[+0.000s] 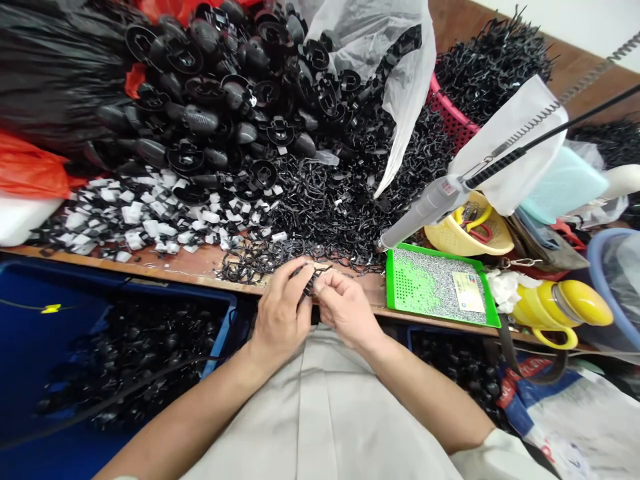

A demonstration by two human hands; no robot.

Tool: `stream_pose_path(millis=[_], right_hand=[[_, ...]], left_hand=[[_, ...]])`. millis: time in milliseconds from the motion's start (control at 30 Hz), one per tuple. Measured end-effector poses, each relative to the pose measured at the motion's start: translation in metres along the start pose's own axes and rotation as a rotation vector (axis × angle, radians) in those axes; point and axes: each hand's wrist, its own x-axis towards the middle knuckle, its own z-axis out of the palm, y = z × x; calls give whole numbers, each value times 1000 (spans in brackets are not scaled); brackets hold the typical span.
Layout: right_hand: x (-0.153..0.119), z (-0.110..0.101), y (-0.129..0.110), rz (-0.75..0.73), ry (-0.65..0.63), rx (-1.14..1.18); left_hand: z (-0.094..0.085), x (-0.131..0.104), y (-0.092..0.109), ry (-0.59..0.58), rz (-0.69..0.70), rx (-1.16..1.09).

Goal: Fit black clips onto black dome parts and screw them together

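Note:
Close together at the bench's front edge, my two hands meet over small black parts [309,285]. My left hand [283,310] has its fingers curled round a black piece, partly hidden by the fingers. The fingertips of my right hand [346,308] pinch the same black piece or one touching it; which one I cannot tell. Just beyond the hands lie a pile of thin black curved parts [325,207] and some black loops [245,263]. Small white-and-black parts [165,217] are heaped to the left.
Large black housings [200,113] are piled behind. A grey electric screwdriver [420,213] hangs at the right over a green tray [435,307] of screws. Farther right are a yellow bowl [480,243] and yellow flask [565,307]. A blue bin [220,333] stands below left.

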Motion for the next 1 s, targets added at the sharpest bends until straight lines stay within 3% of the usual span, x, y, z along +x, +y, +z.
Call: stream_pose_path(millis=[33, 100, 200, 300, 400, 567, 700, 867, 1000], right_hand=[[0, 0, 0, 57, -12, 120], [0, -7, -2, 21, 17, 165], [-2, -26, -4, -254, 142, -121], [-1, -36, 0, -451, 85, -436], [2, -38, 6, -435, 120, -492], [4, -40, 9, -328, 231, -366], [9, -43, 4, -206, 163, -256], [18, -35, -3, -13, 11, -19], [21, -30, -6, -2, 1, 67]], left_hand=[[0, 4, 0, 29, -41, -62], [-1, 12, -1, 31, -255, -296], [-2, 19, -1, -55, -618, -708], [-2, 19, 2, -138, -771, -901], [-3, 19, 6, -201, -833, -976], [-5, 21, 9, -286, -967, -1053], [-4, 19, 7, -358, -1049, -1107], [-3, 16, 9, -366, -1010, -1102], [-5, 15, 10, -345, -972, -1053]])
